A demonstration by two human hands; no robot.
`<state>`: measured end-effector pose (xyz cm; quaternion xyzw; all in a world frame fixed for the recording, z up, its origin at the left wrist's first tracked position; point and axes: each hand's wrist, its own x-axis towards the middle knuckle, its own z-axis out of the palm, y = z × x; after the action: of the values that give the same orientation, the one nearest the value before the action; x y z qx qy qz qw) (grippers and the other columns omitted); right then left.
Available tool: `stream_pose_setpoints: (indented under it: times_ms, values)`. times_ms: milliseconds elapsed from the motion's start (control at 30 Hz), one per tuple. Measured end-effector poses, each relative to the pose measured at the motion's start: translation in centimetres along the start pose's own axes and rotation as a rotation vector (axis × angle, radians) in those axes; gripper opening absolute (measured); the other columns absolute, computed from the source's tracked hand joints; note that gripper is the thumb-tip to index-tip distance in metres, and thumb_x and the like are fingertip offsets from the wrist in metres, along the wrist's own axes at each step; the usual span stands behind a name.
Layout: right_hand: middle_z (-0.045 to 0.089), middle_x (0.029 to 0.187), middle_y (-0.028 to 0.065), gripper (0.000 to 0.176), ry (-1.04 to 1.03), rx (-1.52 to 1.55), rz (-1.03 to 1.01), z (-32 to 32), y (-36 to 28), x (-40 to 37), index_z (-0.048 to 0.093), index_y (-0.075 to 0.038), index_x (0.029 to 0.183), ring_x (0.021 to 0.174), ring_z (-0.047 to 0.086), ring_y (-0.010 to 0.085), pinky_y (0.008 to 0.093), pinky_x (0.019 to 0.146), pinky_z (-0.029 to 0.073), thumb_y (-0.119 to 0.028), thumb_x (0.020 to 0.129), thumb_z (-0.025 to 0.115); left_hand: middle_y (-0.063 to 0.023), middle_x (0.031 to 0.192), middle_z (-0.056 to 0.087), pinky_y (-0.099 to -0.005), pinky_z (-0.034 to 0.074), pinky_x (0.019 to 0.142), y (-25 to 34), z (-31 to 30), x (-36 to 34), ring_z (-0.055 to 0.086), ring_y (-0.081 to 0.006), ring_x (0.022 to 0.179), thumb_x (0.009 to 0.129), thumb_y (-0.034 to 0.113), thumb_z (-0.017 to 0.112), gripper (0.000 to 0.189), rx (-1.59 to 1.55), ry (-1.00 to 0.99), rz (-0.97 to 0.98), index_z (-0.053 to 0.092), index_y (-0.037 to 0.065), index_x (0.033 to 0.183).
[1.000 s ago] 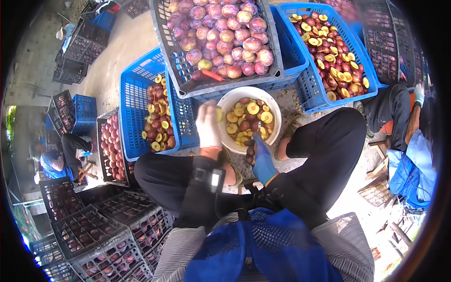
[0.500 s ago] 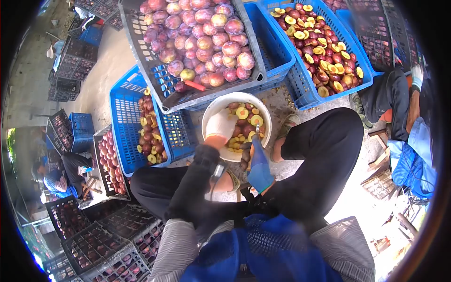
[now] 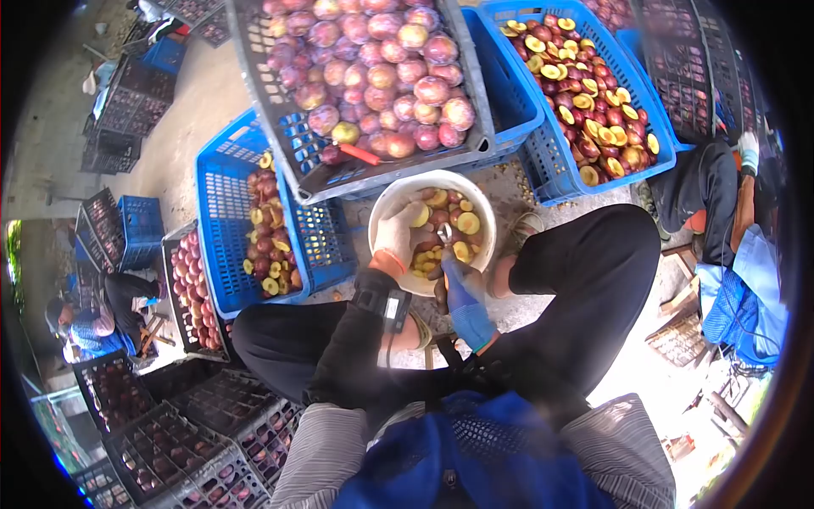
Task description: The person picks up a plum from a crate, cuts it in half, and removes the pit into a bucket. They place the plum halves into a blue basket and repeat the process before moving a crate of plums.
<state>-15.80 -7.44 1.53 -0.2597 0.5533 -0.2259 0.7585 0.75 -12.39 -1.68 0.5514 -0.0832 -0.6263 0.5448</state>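
A white bucket (image 3: 482,203) stands between my knees with halved plums (image 3: 467,223) and pits inside. Over its left side, my left hand (image 3: 395,237) in a pale glove is closed on a cut plum half (image 3: 419,215), yellow face showing. My right hand (image 3: 464,293), in a blue glove, is wrapped round the handle of a small metal-tipped tool (image 3: 444,232) at the bucket's front right. The tool's tip points into the bucket, a little right of my left fingers. Most of the handle is hidden by the glove.
A dark crate of whole plums (image 3: 309,188) with a red-handled tool (image 3: 359,153) stands beyond the bucket. Blue crates of halved plums are at left (image 3: 222,293) and right (image 3: 543,182). Co-workers sit at far left (image 3: 93,327) and right (image 3: 716,191). Stacked dark crates (image 3: 170,441) stand lower left.
My left hand has turned, and a plum half now shows at its fingers. My right hand and the tool's tip have moved slightly left. The whole view has shifted a little.
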Motion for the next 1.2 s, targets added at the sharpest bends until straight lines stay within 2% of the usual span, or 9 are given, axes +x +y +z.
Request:
stream_pose_setpoints:
  times_ms: [100,167,333,467,667,767,867,1067,1200]
  values:
    - [0.062,0.065,0.0123,0.048,-0.066,-0.416,-0.437,0.8,1.9,0.2,0.068,-0.002,0.092,0.057,0.06,0.0297,0.0402,0.055,0.045,-0.048,0.102,0.057,-0.0103,0.108,0.067,-0.0359,0.059,0.073,0.7,0.1,-3.8,0.068,-0.0225,0.087,0.099,0.016,0.058,0.03,-0.366,0.11,0.081,0.062,0.007,0.128]
    - [0.068,0.073,0.0155,0.051,-0.071,-0.637,-0.719,1.1,3.4,0.1,0.069,0.0,0.099,0.067,0.065,0.0318,0.0418,0.065,0.047,-0.049,0.102,0.056,-0.0132,0.111,0.067,-0.0411,0.059,0.082,-0.5,-1.6,-5.7,0.068,-0.0248,0.099,0.1,0.017,0.055,0.03,-0.315,0.048,0.157,0.061,0.0,0.124]
    - [0.068,0.088,0.026,0.046,-0.053,-0.848,-0.72,2.0,3.1,-1.9,0.07,0.0,0.103,0.085,0.065,0.0472,0.0488,0.072,0.05,-0.044,0.102,0.057,-0.0193,0.114,0.066,-0.0428,0.056,0.094,0.0,-2.5,-10.9,0.067,-0.0304,0.105,0.099,0.013,0.047,0.034,-0.499,-0.082,0.119,0.057,-0.008,0.123]
    - [0.069,0.084,0.0237,0.049,-0.087,-0.939,-0.803,1.8,3.4,-1.9,0.072,-0.009,0.112,0.08,0.066,0.0455,0.0542,0.072,0.052,-0.052,0.101,0.052,-0.0226,0.117,0.066,-0.0439,0.053,0.099,1.1,-1.6,-12.9,0.066,-0.0343,0.106,0.096,0.013,0.045,0.038,-0.511,0.057,0.056,0.056,-0.01,0.123]
    - [0.068,0.078,0.0204,0.042,-0.037,-1.151,-0.98,0.8,5.3,-0.3,0.073,-0.008,0.105,0.074,0.066,0.0433,0.0519,0.067,0.052,-0.046,0.1,0.055,-0.0195,0.115,0.067,-0.0425,0.053,0.095,-1.6,-3.7,-11.4,0.066,-0.0313,0.105,0.101,0.029,0.046,0.037,-0.614,-0.021,0.048,0.06,-0.004,0.112]
    - [0.066,0.073,0.0213,0.04,-0.04,-1.131,-0.998,1.4,4.4,-1.9,0.072,-0.006,0.102,0.07,0.065,0.0432,0.0514,0.063,0.051,-0.044,0.1,0.058,-0.0205,0.106,0.068,-0.0425,0.056,0.085,-1.2,-2.2,-11.5,0.068,-0.0317,0.095,0.105,0.037,0.046,0.041,-0.644,0.115,0.09,0.06,-0.002,0.102]
    - [0.065,0.071,0.0246,0.044,-0.037,-1.088,-1.05,1.2,4.7,-2.1,0.071,-0.003,0.101,0.067,0.064,0.0453,0.0523,0.059,0.048,-0.045,0.099,0.061,-0.0183,0.092,0.066,-0.0452,0.058,0.071,-3.2,-4.6,-9.2,0.067,-0.0304,0.08,0.106,0.047,0.041,0.052,-0.608,0.073,0.094,0.057,-0.003,0.111]
    - [0.066,0.075,0.0257,0.047,0.005,-1.082,-0.855,1.7,5.1,-2.3,0.071,-0.001,0.097,0.072,0.064,0.0473,0.0524,0.061,0.049,-0.046,0.1,0.059,-0.0123,0.077,0.062,-0.0427,0.056,0.064,-1.5,-2.6,-9.9,0.063,-0.0273,0.069,0.106,0.047,0.043,0.046,-0.75,0.297,0.063,0.051,0.01,0.079]
    - [0.068,0.08,0.0264,0.047,-0.082,-0.985,-0.765,1.9,5.3,-2.2,0.07,0.001,0.099,0.077,0.065,0.0469,0.0516,0.066,0.049,-0.045,0.102,0.057,-0.0065,0.07,0.059,-0.037,0.055,0.059,-1.4,-2.2,-10.4,0.06,-0.0244,0.065,0.105,0.04,0.05,0.041,-0.756,0.34,0.041,0.048,0.014,0.073]
